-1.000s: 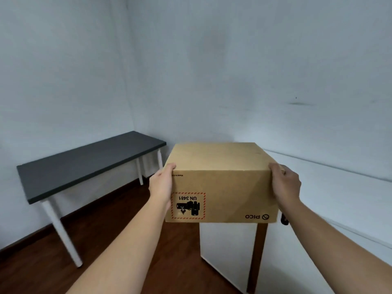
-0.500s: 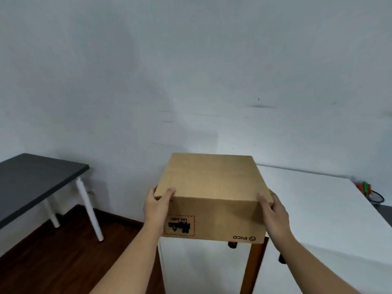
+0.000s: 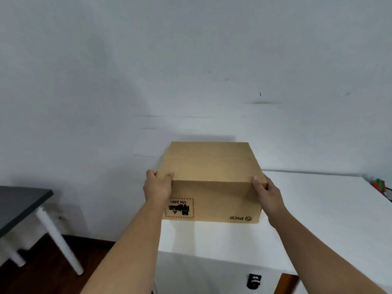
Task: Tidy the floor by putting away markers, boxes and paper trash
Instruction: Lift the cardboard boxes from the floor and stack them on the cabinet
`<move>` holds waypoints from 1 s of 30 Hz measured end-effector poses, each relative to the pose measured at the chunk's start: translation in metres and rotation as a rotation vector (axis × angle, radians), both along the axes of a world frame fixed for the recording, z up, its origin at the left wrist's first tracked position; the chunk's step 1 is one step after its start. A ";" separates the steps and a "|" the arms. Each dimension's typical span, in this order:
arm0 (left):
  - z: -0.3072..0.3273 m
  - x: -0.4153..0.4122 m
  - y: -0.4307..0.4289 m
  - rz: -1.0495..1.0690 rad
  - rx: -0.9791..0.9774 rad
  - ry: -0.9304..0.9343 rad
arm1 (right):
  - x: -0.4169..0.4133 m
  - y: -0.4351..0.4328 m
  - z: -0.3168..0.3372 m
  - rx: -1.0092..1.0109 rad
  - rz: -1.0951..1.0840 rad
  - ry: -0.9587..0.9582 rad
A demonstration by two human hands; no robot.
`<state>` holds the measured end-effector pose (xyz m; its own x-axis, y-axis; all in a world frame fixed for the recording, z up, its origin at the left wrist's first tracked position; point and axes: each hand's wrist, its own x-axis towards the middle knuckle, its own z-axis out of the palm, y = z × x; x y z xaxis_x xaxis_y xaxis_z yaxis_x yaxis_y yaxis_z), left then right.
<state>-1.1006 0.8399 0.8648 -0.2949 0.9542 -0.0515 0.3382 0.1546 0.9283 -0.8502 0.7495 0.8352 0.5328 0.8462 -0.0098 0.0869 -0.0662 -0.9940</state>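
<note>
At about 8 o'clock in the view stands a dark grey table with white legs (image 3: 19, 206) on the dark wooden floor (image 3: 53, 270); a second ago it filled far more of the left side, so the person's gaze has swung rightward, away from it. Moving toward the centre, the left hand (image 3: 158, 188) is curled around the near left top corner of the closed brown cardboard box with a red-bordered battery label (image 3: 212, 183), thumb on the lid and fingers down the side. The box, carried in mid-air in front of the white surface a moment earlier, now sits at 6 o'clock of the frame's centre with its base apparently resting on the white tabletop (image 3: 318, 219), close to the table's left edge and backed near the pale wall (image 3: 191, 71). The right hand (image 3: 266, 193) clasps the near right top corner in the same way. Both hands grip the box firmly; neither has let go. At 3 o'clock, at the table's far right edge, lie small red and green objects (image 3: 378, 184), too blurred to identify. By my reading, this box is essentially put away; releasing it frees the hands for what is left on the floor.
</note>
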 end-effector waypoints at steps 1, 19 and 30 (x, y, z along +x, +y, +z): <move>-0.001 0.002 0.008 0.002 -0.001 -0.001 | 0.001 0.008 0.000 -0.001 -0.002 -0.001; -0.047 0.062 -0.126 -0.135 0.380 0.135 | 0.011 -0.102 -0.041 -0.075 -0.083 -0.259; -0.261 0.163 -0.329 -0.701 -0.414 0.460 | 0.122 -0.348 -0.204 -0.628 0.102 -0.435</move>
